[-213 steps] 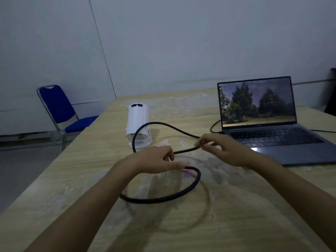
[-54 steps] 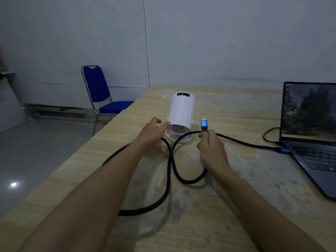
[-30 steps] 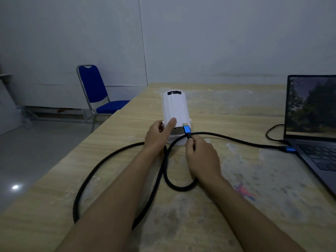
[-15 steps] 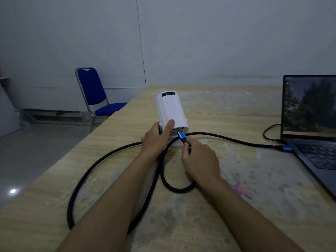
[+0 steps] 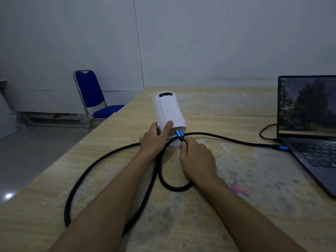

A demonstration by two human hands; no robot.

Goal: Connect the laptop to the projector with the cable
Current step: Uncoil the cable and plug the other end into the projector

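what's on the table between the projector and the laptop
In the head view, only the black cable crosses that stretch of table, running from near the projector to its blue plug at the laptop. The rest is bare.

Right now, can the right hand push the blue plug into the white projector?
Probably yes. The right hand pinches the cable just behind the blue plug, whose tip sits at the port on the projector. The left hand steadies the projector, and nothing blocks the way.
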